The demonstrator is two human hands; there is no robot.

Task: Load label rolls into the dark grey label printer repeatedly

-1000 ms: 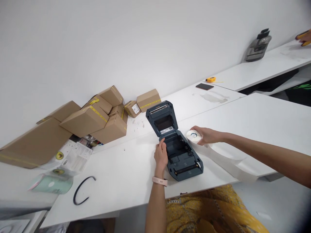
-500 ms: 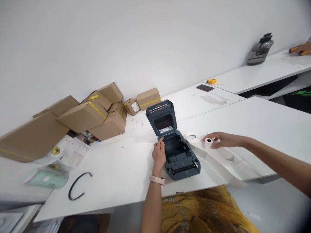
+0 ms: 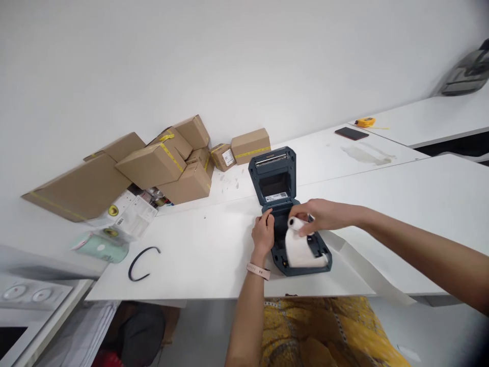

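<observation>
My left fingers (image 3: 266, 218) clasp the printer (image 3: 281, 222) by its edge, likely steadying it, while my right fingers (image 3: 299, 209) pinch the paper roll (image 3: 296, 224) over it.

Left wrist: a pale pink wristband (image 3: 258, 271), slim, with small darker slots, fastened just below the left hand (image 3: 263, 233)
Right hand: bare (image 3: 319, 216)
Forearms: both bare as far as they show
Lap, below the desk's (image 3: 214, 275) front edge: mustard-yellow patterned cloth (image 3: 321, 331), loosely folded
Cloth print: fine pale speckles all over, crossed by dark narrow strips carrying rows of whitish dots
Cloth hem: cut off by the view
</observation>
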